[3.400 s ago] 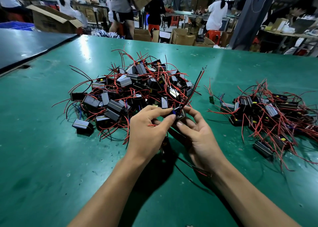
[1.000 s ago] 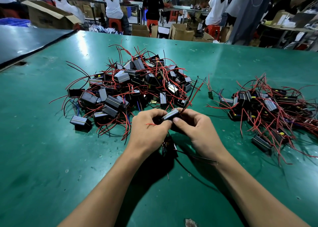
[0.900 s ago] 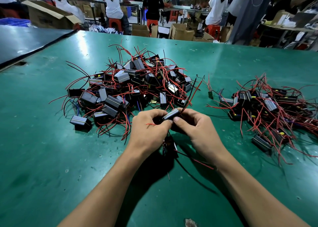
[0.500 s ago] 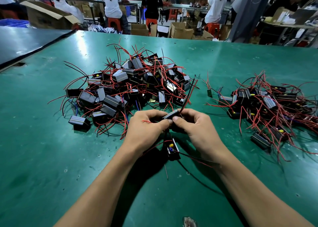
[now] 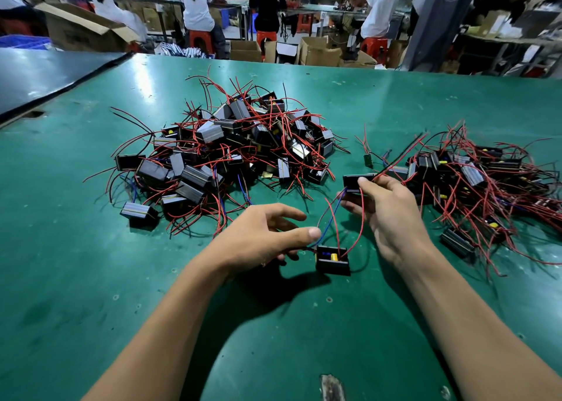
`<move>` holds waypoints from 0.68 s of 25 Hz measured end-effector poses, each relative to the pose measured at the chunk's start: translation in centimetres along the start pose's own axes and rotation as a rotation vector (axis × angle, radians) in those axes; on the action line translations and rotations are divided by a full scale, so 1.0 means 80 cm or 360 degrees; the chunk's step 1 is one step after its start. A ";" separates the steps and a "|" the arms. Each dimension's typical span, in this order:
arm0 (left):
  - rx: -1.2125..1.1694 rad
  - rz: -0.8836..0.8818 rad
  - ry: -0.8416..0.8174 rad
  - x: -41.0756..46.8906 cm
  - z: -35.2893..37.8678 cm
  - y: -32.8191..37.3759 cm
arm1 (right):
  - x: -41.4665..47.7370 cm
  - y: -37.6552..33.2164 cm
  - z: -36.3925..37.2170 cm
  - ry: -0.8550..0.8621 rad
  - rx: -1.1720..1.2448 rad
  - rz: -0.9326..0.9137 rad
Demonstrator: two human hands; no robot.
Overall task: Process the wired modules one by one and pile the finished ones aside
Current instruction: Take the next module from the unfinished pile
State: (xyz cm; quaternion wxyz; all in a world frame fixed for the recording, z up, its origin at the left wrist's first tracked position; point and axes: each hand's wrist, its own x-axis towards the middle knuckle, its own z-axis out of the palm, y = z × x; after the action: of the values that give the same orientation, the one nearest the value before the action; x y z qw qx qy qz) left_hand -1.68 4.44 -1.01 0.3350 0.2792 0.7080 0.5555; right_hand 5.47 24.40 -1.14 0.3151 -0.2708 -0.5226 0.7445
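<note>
Wired modules [image 5: 140,215]: we are viewing small black boxes with tangled wiring, lying in two groups on the green table [image 5: 76,279].
Large heap [image 5: 237,151]: we are taking this tangled mound as our landmark and judging it to be the stock awaiting work.
Smaller pile [image 5: 474,181]: lying right of the large heap, well apart from it; we are reading it as the finished ones.
Progress: we are judging the task under way but well short of half, since the large heap is plainly outweighing the smaller pile.
Black module [image 5: 359,181]: hovering off the near right edge of the large heap; a red lead [image 5: 362,218] and a blue lead [image 5: 318,238] are looping down from it.
Open module [image 5: 332,259]: sitting on the green table on the near side of the large heap, yellow part showing; the looping leads are seeming to end here.
Right hand [image 5: 392,215]: pinching the black module between thumb and fingertips.
Left hand [image 5: 261,239]: hanging slack on the near side of the large heap, fingers loosely spread, grasping nothing that we are making out; its thumb tip is lying just beside the blue lead.
Remaining: we are expecting this unit to join the smaller pile, then the large heap to follow one by one.
</note>
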 end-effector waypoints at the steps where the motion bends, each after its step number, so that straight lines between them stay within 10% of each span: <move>1: 0.0053 0.0004 -0.0016 0.000 0.001 0.000 | -0.001 -0.001 0.001 -0.0025 0.0142 0.0058; 10: 0.0194 -0.0087 -0.0247 0.001 -0.002 0.001 | 0.000 0.003 0.002 0.0329 0.0165 -0.0450; 17: 0.0440 0.0200 0.0066 0.008 0.026 -0.005 | 0.006 0.008 -0.005 0.0252 0.0048 -0.0265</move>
State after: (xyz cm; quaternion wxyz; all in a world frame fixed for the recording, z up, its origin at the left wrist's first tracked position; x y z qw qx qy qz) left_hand -0.49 6.10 -1.84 0.2433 0.3548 0.7657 0.4782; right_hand 5.34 24.86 -1.95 0.4202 -0.2797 -0.5056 0.6997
